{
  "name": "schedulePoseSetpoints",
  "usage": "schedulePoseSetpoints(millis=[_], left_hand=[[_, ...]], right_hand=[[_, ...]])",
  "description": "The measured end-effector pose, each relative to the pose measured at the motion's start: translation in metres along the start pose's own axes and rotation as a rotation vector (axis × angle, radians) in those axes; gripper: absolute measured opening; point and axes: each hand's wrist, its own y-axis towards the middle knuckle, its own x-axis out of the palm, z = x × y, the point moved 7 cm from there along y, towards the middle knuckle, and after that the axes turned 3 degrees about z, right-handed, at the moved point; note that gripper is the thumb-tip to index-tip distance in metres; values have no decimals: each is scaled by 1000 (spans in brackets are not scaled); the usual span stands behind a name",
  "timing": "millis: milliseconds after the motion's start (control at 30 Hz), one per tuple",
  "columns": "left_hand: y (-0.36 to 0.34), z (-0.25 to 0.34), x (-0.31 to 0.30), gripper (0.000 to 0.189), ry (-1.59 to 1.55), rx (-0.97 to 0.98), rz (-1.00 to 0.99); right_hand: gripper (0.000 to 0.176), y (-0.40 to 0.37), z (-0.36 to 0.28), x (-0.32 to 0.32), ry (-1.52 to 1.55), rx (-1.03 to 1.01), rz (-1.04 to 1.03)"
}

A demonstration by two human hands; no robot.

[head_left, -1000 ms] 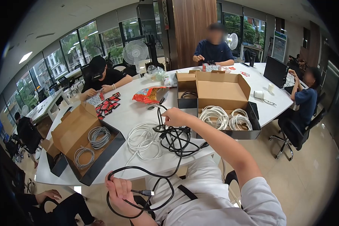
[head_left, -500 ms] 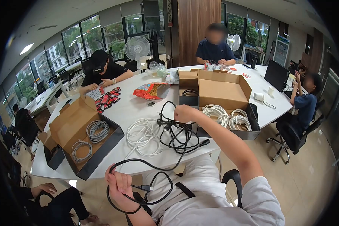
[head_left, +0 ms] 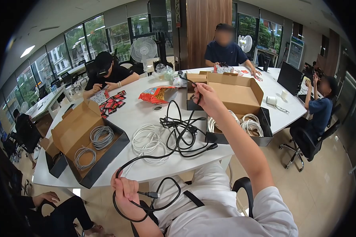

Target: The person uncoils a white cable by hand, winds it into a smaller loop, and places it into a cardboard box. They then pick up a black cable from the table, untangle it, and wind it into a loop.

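Near the table's front edge, my left hand (head_left: 126,193) is closed around a looped black cable (head_left: 162,155), whose plug end sticks out to the right of the fingers. My right hand (head_left: 201,94) is raised in front of the open box at the right, its fingers pinched on a black cable that hangs down toward the tabletop. Between the hands lies a tangle of black cables (head_left: 182,132) on the table. Beside it, to the left, is a loose white cable coil (head_left: 146,140).
An open box (head_left: 89,179) at the left holds grey coils. Another box (head_left: 233,140) at the right holds white coils. A red snack bag (head_left: 148,96), red packets (head_left: 114,103) and a white cup (head_left: 271,100) lie farther back. Several people sit around.
My right hand has moved up and away from the tangle, lifting a black cable. The tangle has shifted slightly, while my left hand has hardly moved.
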Motion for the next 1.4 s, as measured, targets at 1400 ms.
schedulePoseSetpoints(millis=[1400], left_hand=[[6,62,24,39,-295,212,-60]], right_hand=[[38,-115,30,21,-1111,-422,-647]])
